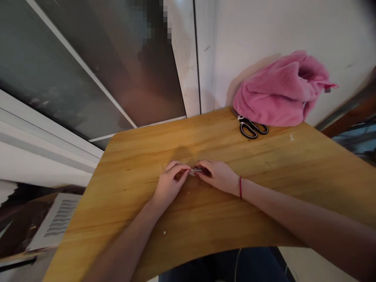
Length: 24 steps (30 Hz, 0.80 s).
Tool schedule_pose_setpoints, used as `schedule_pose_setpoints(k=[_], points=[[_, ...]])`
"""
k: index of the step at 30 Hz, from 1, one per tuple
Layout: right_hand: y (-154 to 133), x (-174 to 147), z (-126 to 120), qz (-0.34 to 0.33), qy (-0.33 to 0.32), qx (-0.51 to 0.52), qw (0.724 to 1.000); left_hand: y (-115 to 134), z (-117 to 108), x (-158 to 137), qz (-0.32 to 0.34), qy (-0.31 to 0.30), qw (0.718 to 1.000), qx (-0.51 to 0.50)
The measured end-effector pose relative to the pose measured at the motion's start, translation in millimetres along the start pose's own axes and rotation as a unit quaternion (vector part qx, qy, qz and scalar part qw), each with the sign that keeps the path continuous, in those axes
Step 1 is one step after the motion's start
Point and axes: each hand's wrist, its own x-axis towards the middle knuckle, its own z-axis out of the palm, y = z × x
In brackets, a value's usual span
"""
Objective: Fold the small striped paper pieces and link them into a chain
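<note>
Over the middle of the wooden table (138, 184), a small, narrow, light-grey piece (195, 171) with a darker line along it lies between my two hands. My left hand (172, 180) pinches thumb and forefinger together at its left end. From the other side, my right hand (219, 174), with a red cord on the wrist, grips its right end between thumb and fingers. The fingertips partly cover the piece, and it is too small to tell its kind. A few tiny white bits lie on the wood around and below my hands.
A pink plush bag (279, 92) leans against the wall at the table's back right. Scissors with black handles (251, 128) lie before it, their blades hidden. A glass-panelled door (117, 70) stands behind the table. A box with a printed label (60, 217) is at the lower left.
</note>
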Motion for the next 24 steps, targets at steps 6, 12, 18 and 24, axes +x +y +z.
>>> schedule_pose_setpoints(k=[6,12,18,24], points=[[-3,0,-1,-0.041,0.008,0.009,0.999,-3,3,-1,0.026,-0.016,1.000,-0.001],[-2,0,-1,-0.029,0.017,-0.008,0.999,-3,2,-3,0.060,-0.025,0.997,0.029],[-1,-2,0,-0.034,0.004,-0.075,0.997,1,-4,-1,0.028,-0.034,0.998,0.051],[2,-3,2,-0.042,0.000,-0.091,0.995,-5,-11,2,0.014,-0.049,0.995,0.087]])
